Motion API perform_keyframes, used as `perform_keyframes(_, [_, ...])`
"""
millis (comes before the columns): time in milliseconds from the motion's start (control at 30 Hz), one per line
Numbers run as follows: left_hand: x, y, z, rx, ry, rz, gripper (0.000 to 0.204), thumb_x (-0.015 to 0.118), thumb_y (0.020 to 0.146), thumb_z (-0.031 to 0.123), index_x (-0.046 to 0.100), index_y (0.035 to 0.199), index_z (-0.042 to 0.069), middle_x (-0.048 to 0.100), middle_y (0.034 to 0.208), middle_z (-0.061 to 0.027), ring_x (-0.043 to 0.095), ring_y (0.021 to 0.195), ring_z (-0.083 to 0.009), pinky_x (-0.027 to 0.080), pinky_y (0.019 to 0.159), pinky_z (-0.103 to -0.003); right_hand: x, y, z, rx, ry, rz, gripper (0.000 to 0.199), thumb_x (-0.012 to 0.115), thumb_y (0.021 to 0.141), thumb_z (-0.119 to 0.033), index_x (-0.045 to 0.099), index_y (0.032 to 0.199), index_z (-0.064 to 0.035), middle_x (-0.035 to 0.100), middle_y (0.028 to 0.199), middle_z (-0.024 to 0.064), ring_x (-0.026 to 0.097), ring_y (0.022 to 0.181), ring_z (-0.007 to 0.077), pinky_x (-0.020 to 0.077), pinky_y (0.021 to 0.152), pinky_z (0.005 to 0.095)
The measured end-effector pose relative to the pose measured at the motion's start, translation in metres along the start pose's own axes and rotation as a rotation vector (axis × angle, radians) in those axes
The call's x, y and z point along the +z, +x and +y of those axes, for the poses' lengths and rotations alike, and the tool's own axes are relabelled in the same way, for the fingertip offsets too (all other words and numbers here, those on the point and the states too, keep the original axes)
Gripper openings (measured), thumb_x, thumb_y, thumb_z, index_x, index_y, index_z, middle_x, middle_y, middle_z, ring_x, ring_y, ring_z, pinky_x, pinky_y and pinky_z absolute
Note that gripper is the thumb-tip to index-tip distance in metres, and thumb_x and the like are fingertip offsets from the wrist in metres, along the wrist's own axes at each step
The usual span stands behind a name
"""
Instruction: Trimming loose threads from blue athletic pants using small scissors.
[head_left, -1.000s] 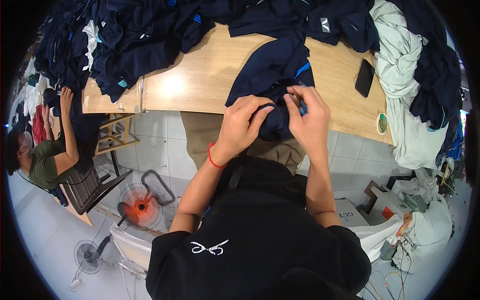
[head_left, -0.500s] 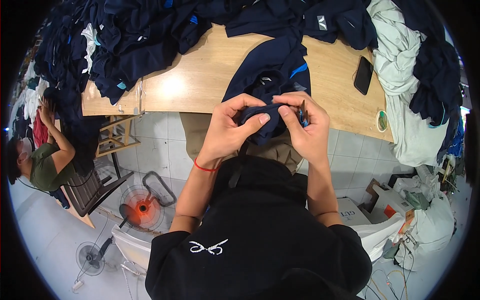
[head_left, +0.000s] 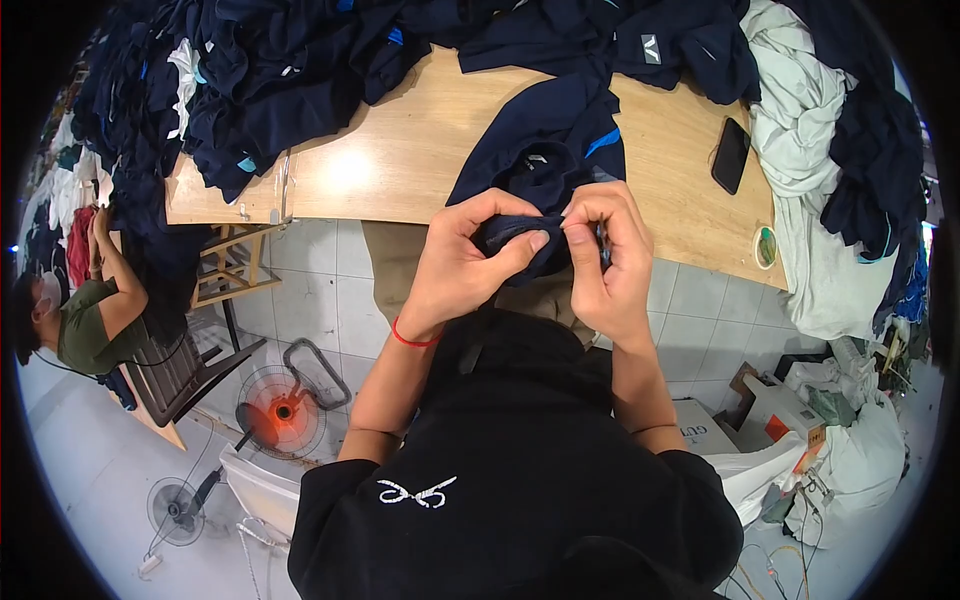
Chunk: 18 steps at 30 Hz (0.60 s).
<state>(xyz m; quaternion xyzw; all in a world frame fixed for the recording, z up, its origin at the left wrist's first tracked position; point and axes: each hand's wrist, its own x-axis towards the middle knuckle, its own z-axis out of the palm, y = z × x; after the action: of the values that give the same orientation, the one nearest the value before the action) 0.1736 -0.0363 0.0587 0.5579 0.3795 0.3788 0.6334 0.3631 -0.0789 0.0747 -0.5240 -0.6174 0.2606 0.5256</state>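
Note:
A navy garment (head_left: pixel 515 125) lies over the front edge of the wooden table, its round neck-like opening toward me. My left hand (head_left: pixel 455 265) is closed on a folded edge of it, thumb on top and fingers behind. Close beside it, my right hand (head_left: pixel 615 265) pinches the same edge between thumb and fingertips. A small dark and blue object, mostly hidden, shows between the right hand's fingers; I cannot make out its kind now. Part of the garment hangs below both hands.
Navy garments (head_left: pixel 270 100) are heaped along the table's (head_left: pixel 400 150) far and left sides. A black phone (head_left: pixel 731 156) lies at right, near pale green cloth (head_left: pixel 795 130). Fans (head_left: pixel 283 412) and boxes (head_left: pixel 705 428) stand on the floor. Another person (head_left: pixel 95 310) sits at far left.
My right fingertips have closed in on the garment edge, beside my left thumb. The dark pointed piece that stuck up by my right fingers no longer shows. At left, the other person's hands have moved.

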Motion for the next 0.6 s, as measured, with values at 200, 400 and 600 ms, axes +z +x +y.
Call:
perform_keyframes(200, [0.004, 0.004, -0.006, 0.001, 0.16, 0.012, 0.016, 0.081, 0.094, 0.006, 0.074, 0.106, -0.002, 0.071, 0.089, 0.0008, 0.061, 0.081, -0.0046, 0.051, 0.072, -0.023, 0.003, -0.001, -0.007, 0.074, 0.121, 0.078, 0.006, 0.064, 0.1, 0.005, 0.061, 0.103, 0.0003, 0.067, 0.097, 0.0085, 0.056, 0.075, 0.0108, 0.045, 0.069, 0.0242])
perform_keyframes(400, [-0.003, 0.001, -0.009, -0.001, 0.04, 0.103, 0.014, 0.08, 0.095, 0.006, 0.074, 0.105, -0.002, 0.072, 0.09, 0.0, 0.062, 0.083, -0.0051, 0.052, 0.075, -0.023, -0.019, 0.004, 0.002, 0.277, 0.146, 0.171, 0.003, 0.064, 0.105, -0.002, 0.064, 0.103, 0.0005, 0.07, 0.092, 0.0038, 0.058, 0.076, 0.006, 0.0455, 0.07, 0.022])
perform_keyframes(600, [-0.004, 0.001, 0.002, 0.016, 0.106, 0.054, 0.014, 0.08, 0.094, 0.005, 0.074, 0.105, -0.001, 0.072, 0.089, 0.0001, 0.062, 0.082, -0.0053, 0.051, 0.073, -0.023, -0.001, 0.009, -0.018, 0.23, -0.014, 0.014, 0.016, 0.078, 0.092, 0.005, 0.078, 0.106, -0.0009, 0.071, 0.1, 0.0038, 0.05, 0.065, 0.0062, 0.0396, 0.06, 0.0241])
